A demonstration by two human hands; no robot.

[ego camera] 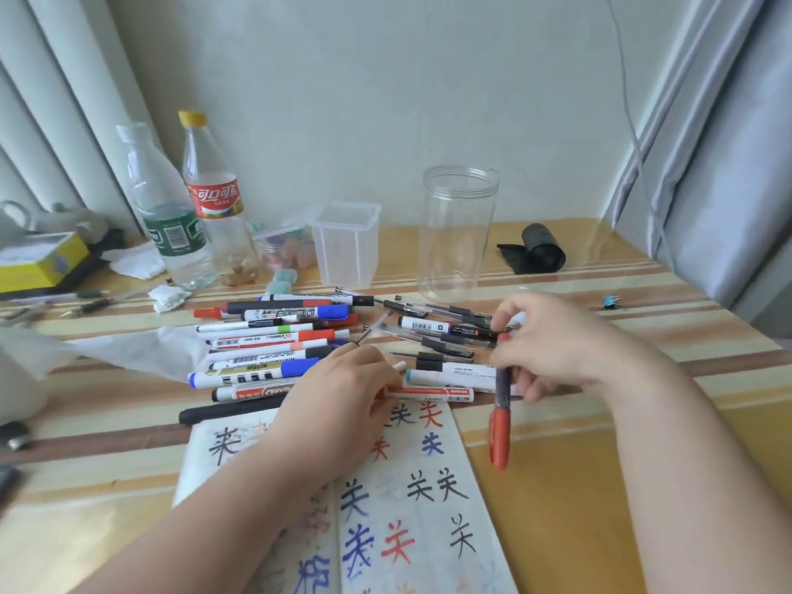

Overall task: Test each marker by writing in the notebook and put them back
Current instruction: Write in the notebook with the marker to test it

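Note:
An open notebook (428,508) lies at the near edge of the table, its pages covered with black, blue and red test characters. Behind it sits a heap of markers and pens (274,336). My right hand (553,340) pinches a dark marker with a red cap (500,418), which hangs upright with the cap pointing down, just right of the notebook. My left hand (338,400) rests on the top of the notebook and grips a white marker with a red band (433,393) lying across the page edge.
A tall clear jar (458,233) and a square clear tub (345,246) stand behind the heap. Two plastic bottles (193,207) stand at the back left beside a yellow box (38,261). A black roll (542,247) lies at the back right, grey curtains on both sides.

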